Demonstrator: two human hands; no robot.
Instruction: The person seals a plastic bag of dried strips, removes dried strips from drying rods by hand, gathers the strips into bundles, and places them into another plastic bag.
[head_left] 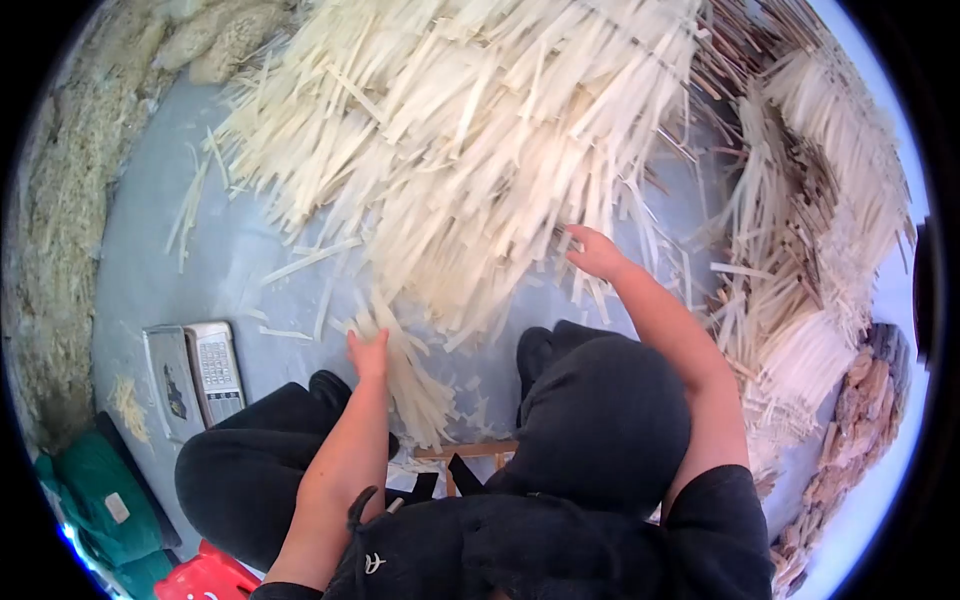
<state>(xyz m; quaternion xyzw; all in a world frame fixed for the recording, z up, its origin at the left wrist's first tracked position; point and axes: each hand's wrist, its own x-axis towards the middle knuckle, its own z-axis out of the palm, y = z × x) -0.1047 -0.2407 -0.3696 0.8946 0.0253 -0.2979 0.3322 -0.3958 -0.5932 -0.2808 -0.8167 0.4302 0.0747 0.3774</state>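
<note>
A bundle of pale, flat strips (pixel 415 385) slants down between my knees, its lower ends fanned out. My left hand (pixel 369 354) is closed at the bundle's upper left side; the strips partly hide its fingertips. Ahead spreads a large heap of the same cream-coloured strips (pixel 470 150), thin and dry-looking, lying mostly in one slanting direction. At the heap's lower right edge my right hand (pixel 597 254) reaches in, thumb and fingers apart, close to the strip ends. No strip shows gripped in it.
On the grey floor (pixel 270 245) lie loose strips and a calculator-like keypad device (pixel 205 370). Stacked strips with brown edges (pixel 810 220) line the right, above brownish bundles (pixel 850 450). Rough tan material (pixel 60 220) borders the left. Green fabric (pixel 110 490) and a red object (pixel 205 577) sit lower left.
</note>
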